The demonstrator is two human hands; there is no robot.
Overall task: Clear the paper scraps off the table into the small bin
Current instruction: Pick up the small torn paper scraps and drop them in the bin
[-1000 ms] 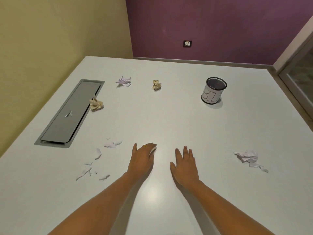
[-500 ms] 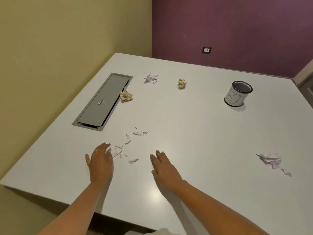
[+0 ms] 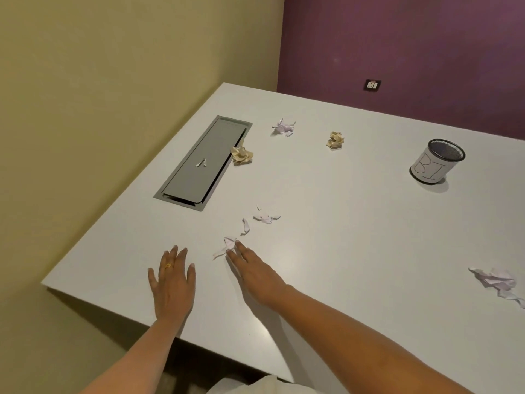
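Head camera looks down on a broad white bench set into a corner between a beige wall and a purple wall. The left grip, a bare hand with a gold ring on one finger, lies flat with its fingers straight and spread, holding nothing, by the near edge not far from the near-left corner. The right grip reaches forward just beside it, fingers straight and close together, fingertips touching a small torn white paper scrap. Just beyond that scrap lie a curled white sliver and a cluster of torn white pieces. Along the left edge sits a long grey metal hatch let into the bench, with two tiny white bits on its lid and a crumpled tan paper ball touching its right rim. Toward the far edge lie a crumpled pale lilac paper wad and a second, smaller tan paper ball. The small black mesh bin, wrapped in white paper with hand-drawn letters, stands upright toward the far-right corner, well apart from both grips. A larger crumpled white paper wad lies at the frame's right side.
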